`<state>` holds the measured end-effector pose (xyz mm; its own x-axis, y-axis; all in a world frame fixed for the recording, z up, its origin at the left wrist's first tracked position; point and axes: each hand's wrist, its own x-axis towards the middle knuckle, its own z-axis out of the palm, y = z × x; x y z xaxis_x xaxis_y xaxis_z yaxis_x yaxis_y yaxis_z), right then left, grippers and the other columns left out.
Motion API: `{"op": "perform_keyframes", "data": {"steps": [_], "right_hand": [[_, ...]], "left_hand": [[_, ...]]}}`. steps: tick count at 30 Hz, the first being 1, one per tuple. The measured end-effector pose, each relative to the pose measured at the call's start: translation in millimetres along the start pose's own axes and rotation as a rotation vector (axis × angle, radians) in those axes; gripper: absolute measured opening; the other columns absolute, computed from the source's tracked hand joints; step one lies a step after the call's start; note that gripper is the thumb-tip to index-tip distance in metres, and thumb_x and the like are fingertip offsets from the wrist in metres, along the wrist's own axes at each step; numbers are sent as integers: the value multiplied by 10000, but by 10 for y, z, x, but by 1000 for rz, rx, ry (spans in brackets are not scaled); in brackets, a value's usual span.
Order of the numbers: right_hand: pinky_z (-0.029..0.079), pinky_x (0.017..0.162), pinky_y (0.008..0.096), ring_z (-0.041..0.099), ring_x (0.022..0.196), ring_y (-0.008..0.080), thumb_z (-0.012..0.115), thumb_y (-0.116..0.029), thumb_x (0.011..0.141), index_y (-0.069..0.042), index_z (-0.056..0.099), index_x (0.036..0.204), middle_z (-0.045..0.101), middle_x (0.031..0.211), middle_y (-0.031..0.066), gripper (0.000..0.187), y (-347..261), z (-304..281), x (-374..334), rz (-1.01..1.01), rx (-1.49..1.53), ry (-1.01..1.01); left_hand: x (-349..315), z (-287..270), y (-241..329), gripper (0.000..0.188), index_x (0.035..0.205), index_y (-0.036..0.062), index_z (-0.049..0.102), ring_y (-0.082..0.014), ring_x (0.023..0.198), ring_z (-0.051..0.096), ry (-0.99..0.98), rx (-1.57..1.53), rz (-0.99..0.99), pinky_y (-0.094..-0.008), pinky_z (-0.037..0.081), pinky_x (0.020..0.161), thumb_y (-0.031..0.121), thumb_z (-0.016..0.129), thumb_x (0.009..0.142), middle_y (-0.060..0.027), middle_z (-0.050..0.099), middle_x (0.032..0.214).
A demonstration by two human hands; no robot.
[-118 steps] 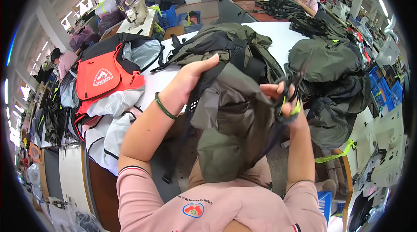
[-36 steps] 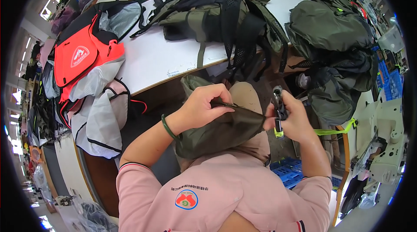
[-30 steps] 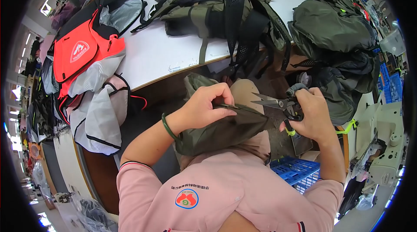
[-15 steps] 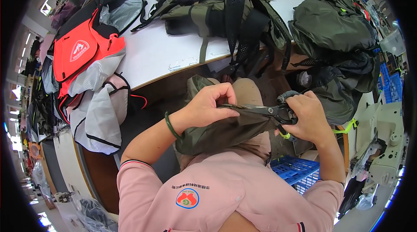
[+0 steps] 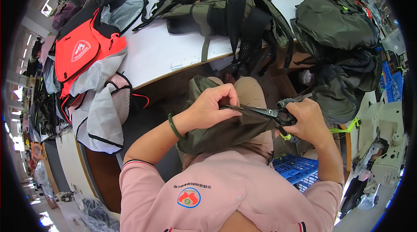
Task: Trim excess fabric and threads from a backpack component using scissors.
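Note:
An olive-green piece of fabric (image 5: 206, 138) lies gathered over my lap. Its upper edge is pinched between the thumb and fingers of my left hand (image 5: 215, 107), which wears a green bangle (image 5: 174, 127). In my right hand (image 5: 307, 119) is a pair of dark-handled scissors (image 5: 273, 113), fingers through the loops. The blades point left along the fabric's edge, their tips close to my left fingertips. Whether the blades are biting into the cloth is hard to make out.
Ahead curves a white table (image 5: 160, 58) bearing an olive-and-black backpack (image 5: 217, 14). An orange-and-grey bag (image 5: 82, 54) hangs over its left end. More dark green bags (image 5: 334, 23) pile up at right. A blue crate (image 5: 297, 169) sits beside my right leg, near a sewing machine (image 5: 388, 145).
My right hand has dropped slightly, and the scissors' handles look closer together. My left hand keeps its pinch on the fabric in nearly the same place.

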<state>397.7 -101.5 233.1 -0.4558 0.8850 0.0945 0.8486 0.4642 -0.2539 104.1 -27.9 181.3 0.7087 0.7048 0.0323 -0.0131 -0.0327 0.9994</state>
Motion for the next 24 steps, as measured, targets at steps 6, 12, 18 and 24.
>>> {"op": "perform_keyframes", "data": {"steps": [6,12,18,24], "right_hand": [[437,635,383,571,616,302,835,-359,612,-62,584,758,599,665,80,416,49,88,-89,72,71,-22],[429,674,380,568,631,294,860,-356,538,-64,584,800,551,640,60,480,107,-55,-129,83,120,65],[407,672,358,553,628,270,859,-381,522,-66,562,793,533,645,50,511,108,-251,-119,-10,-12,118],[410,660,371,525,667,317,899,-382,465,-44,551,811,507,675,84,595,118,-180,-155,43,157,121]], "left_hand": [[-24,15,-22,248,775,83,517,-74,681,494,32,181,130,-226,409,615,-79,704,747,-37,623,897],[-60,-40,-97,176,675,101,558,-177,610,518,193,811,891,-311,399,566,-30,664,621,-61,700,951],[-84,-95,-89,165,708,76,539,-187,625,533,162,833,925,-307,431,588,6,664,626,-101,673,994],[-103,-96,-101,162,712,73,537,-181,600,529,167,847,951,-305,426,576,-6,655,632,-99,676,970]]}}
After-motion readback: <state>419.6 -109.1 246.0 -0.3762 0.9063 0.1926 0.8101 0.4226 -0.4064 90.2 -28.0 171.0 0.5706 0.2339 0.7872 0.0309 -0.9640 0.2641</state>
